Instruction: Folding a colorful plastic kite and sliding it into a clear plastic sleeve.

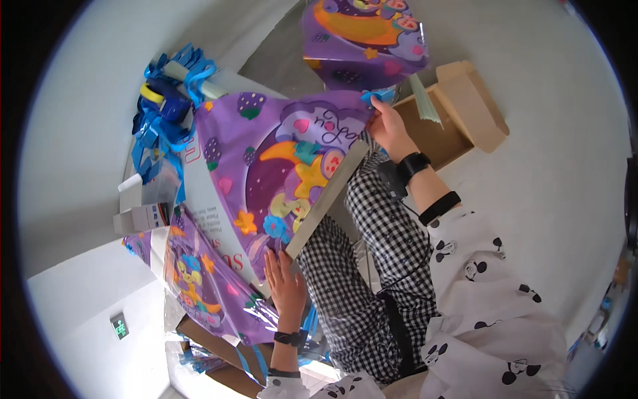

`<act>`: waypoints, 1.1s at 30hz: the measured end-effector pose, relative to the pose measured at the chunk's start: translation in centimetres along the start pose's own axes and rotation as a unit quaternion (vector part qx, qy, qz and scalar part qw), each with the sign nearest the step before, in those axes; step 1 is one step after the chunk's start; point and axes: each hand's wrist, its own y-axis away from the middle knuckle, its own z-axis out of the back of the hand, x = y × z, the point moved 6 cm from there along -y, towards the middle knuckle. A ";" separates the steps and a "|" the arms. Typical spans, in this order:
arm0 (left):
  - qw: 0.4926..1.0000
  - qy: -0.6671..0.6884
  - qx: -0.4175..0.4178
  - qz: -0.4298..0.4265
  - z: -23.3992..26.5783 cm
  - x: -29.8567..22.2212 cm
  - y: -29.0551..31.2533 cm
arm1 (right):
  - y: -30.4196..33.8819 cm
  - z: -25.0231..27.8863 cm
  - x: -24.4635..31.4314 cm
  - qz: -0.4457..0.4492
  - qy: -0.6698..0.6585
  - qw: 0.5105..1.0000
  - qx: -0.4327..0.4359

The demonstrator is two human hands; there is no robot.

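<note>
A purple cartoon-printed sheet, with a moon, stars and strawberries on it, lies across a white carton with red print, in front of my knees. My right hand is closed at the sheet's far right corner, with a small blue piece by the fingertips. The palm side of that hand is hidden. My left hand rests with fingers stretched out on the sheet's near corner, by the carton's grey edge strip. Both wrists wear black bands.
A purple printed stack stands at the far side, next to an open brown box. Blue ribbons and a tape dispenser lie at the left. Another purple printed piece hangs at the near left, above a brown carton.
</note>
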 end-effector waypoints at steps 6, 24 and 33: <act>1.000 0.000 -0.004 0.020 0.1 0.6 0.6 | -2.1 -1.5 3.9 0.024 -0.028 0.999 0.032; 1.000 0.000 0.000 0.032 -0.2 0.6 0.4 | -3.5 -8.7 17.9 0.084 -0.042 0.981 0.171; 0.999 -0.012 0.012 0.031 0.2 0.4 0.6 | -5.1 -7.9 25.2 0.135 0.026 0.987 0.085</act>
